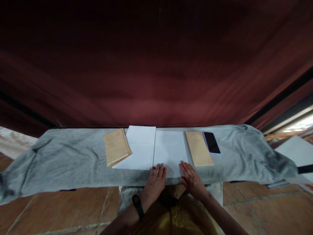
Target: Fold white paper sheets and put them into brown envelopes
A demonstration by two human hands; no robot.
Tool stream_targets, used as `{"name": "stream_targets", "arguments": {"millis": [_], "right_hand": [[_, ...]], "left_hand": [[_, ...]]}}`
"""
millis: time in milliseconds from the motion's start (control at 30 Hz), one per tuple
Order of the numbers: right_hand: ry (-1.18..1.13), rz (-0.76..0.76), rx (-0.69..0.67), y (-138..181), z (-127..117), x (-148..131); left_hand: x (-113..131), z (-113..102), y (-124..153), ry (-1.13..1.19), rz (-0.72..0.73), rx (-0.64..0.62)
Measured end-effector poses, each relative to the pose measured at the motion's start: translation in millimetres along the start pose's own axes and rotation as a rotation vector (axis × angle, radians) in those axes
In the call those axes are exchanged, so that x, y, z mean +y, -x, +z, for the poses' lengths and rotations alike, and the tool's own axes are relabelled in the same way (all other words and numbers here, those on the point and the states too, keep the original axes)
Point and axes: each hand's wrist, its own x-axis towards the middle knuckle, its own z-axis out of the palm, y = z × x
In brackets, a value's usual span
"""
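Note:
A white sheet of paper (170, 150) lies flat in front of me on the grey cloth. My left hand (157, 178) rests with its fingers stretched out over the near left corner of this sheet. On its near right corner lies my right hand (192, 178), flat with fingers extended. Just left is more white paper (141, 147), its left side partly covered by a stack of brown envelopes (116, 147). To the right of the sheet, a brown envelope (199, 148), or a pile of them, lies lengthwise. Neither hand grips anything.
The grey cloth (70, 153) covers a long narrow surface. A phone (212, 142) with a dark screen lies right of the envelopes. Behind rises a dark red fabric wall (156, 81). White papers (297, 150) are at the far right, and tiled floor (80, 209) shows below.

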Motion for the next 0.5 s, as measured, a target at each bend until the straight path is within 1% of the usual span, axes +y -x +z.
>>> {"name": "stream_targets", "arguments": {"millis": [100,167,300,367,500], "right_hand": [[-0.009,-0.003,0.001,0.7,1.4,1.5],[-0.014,-0.01,0.002,0.7,0.5,2.9],[0.011,-0.022,0.005,-1.1,-3.6,4.7],[0.038,-0.033,0.013,-1.9,-4.5,4.6],[0.097,-0.065,0.032,-2.8,-2.2,3.3]], "left_hand": [[-13.5,-11.1,-3.6,0.125,0.037,-0.073],[-21.9,-17.9,-6.0,0.187,0.032,-0.116],[-31.4,-28.0,-9.8,0.262,0.041,-0.159],[-31.8,-30.8,-10.3,0.254,0.063,-0.155],[-25.7,-29.2,-8.4,0.148,0.09,-0.14]]}}
